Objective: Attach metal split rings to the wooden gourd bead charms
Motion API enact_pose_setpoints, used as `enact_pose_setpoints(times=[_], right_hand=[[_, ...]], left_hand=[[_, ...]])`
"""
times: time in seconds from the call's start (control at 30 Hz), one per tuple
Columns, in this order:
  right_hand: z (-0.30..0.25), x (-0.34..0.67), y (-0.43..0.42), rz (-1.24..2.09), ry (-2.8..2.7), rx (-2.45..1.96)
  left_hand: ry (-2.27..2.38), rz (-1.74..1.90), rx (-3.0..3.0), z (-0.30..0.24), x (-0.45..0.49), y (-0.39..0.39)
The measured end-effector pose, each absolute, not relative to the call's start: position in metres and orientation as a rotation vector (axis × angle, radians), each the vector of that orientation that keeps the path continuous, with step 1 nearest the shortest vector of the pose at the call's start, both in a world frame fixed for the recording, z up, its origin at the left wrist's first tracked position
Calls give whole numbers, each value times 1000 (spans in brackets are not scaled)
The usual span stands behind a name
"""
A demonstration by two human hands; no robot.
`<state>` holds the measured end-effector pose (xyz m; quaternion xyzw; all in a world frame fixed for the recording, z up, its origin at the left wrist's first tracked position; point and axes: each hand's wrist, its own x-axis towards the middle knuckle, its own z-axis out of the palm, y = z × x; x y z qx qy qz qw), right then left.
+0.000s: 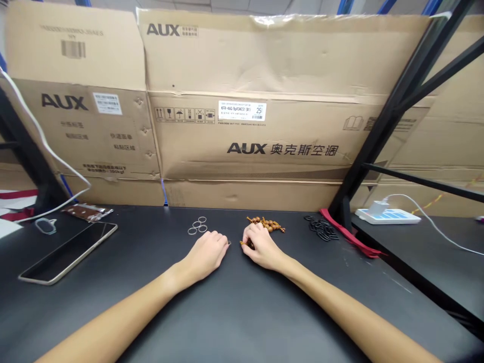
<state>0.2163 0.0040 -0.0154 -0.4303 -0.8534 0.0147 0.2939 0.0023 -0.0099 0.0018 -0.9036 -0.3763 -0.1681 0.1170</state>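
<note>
My left hand (208, 253) rests on the black table with its fingers closed. At its fingertips shows the edge of a metal ring (229, 243), most of it hidden. Several silver-coloured split rings (197, 225) lie just beyond this hand. My right hand (261, 246) is pinched around a brown beaded pendant (247, 243), largely covered by the fingers. Right behind it sits a small pile of similar brown beaded pendants (270, 224), with gourd-like shapes and cord ends. The two hands are a short gap apart.
Black loops (322, 228) lie to the right, beside a red strap (351, 237). A phone (70, 252) and a clear packet (88, 212) are at left. Cardboard boxes (245, 171) wall off the back; a black metal frame (378, 116) and power strip (393, 218) stand right.
</note>
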Motion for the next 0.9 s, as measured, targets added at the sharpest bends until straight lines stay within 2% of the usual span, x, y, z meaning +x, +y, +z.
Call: enact_pose_setpoints(times=[0.3, 0.63, 0.9], right_hand=[[-10, 214, 1, 49, -2324, -1141], [-11, 214, 1, 93, -2306, -1100], [-11, 217, 2, 166, -2311, -1041]], left_hand=[[-1098, -579, -2676, -3, 1, -8], [-1238, -868, -2850, -7, 0, -4], [-1277, -850, -2890, -7, 0, -4]])
